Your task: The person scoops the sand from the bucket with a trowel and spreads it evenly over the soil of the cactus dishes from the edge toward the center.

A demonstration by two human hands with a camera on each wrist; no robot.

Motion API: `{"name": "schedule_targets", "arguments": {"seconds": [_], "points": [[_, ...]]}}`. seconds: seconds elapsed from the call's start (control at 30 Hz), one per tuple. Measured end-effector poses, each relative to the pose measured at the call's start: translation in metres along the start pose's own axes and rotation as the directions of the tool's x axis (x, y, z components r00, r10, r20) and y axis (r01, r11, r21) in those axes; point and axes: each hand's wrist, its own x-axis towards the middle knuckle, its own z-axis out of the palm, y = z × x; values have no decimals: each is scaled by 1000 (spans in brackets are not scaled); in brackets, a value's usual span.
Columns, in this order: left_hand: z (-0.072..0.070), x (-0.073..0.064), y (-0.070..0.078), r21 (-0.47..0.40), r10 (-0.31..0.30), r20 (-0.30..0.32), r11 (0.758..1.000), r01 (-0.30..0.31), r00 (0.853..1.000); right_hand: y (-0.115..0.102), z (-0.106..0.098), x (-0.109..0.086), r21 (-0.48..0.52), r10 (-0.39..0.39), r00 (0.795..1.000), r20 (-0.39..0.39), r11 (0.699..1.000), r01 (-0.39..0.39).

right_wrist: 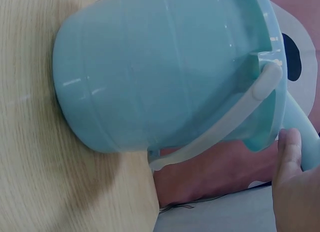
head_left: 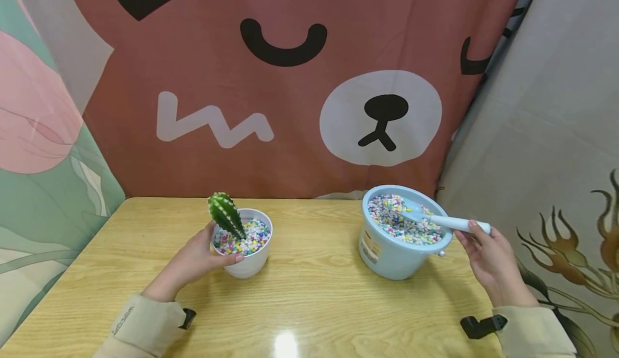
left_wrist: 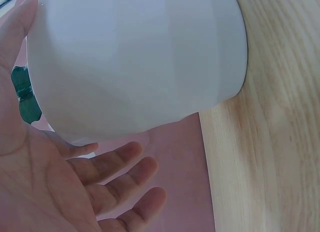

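A green cactus leans to the left in a white flowerpot, rooted among multicoloured pebbles. My left hand holds the pot at its left side, thumb along the near rim; in the left wrist view the other fingers spread loosely beside the white wall. To the right stands a light blue bucket filled with similar pebbles. My right hand grips the handle of a pale blue scoop, whose blade lies on the pebbles inside the bucket, partly covered by them.
Pot and bucket stand apart on a wooden table. A white bail handle hangs down the bucket's side. Behind the table hangs a cloth with a bear print, and a grey curtain borders the right.
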Motion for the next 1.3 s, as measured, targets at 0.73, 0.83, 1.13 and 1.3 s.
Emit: {"name": "schedule_targets", "arguments": {"seconds": [0.73, 0.83, 1.13, 1.3], "points": [[1, -2, -1, 6, 14, 0, 1000, -14, 1000, -2, 24, 0, -12, 30, 997, 75, 999, -30], [1, -2, -2, 3, 15, 2, 1000, -15, 1000, -1, 29, -1, -36, 37, 996, 80, 999, -34], [1, -1, -4, -10, 24, -4, 1000, -24, 1000, -3, 40, 0, -24, 67, 993, 93, 998, -65], [2, 0, -4, -22, 9, 2, 1000, -9, 1000, -3, 54, 3, -12, 101, 989, 105, 995, -100]]}}
